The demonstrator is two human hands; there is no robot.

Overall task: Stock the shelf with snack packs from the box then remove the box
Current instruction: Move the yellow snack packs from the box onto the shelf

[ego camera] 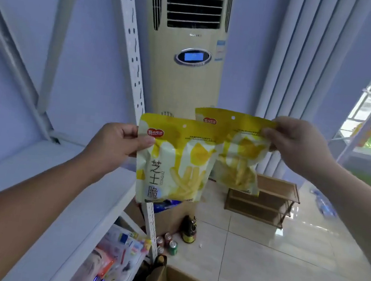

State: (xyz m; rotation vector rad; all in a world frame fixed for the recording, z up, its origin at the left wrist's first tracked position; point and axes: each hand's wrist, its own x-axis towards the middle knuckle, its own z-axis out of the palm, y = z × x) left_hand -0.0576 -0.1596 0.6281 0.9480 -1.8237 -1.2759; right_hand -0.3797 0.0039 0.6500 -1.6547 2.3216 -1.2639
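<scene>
Yellow snack pack (172,162) pinched in left hand (118,141); second pack (239,152) pinched in right hand (297,143), both raised

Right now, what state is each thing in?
left hand: pinches near pack's top left corner
right hand: pinches far pack's top right corner
near pack: upright, held in the air
far pack: upright, partly behind near pack
box: open, yellow packs inside
air conditioner: display lit
</scene>
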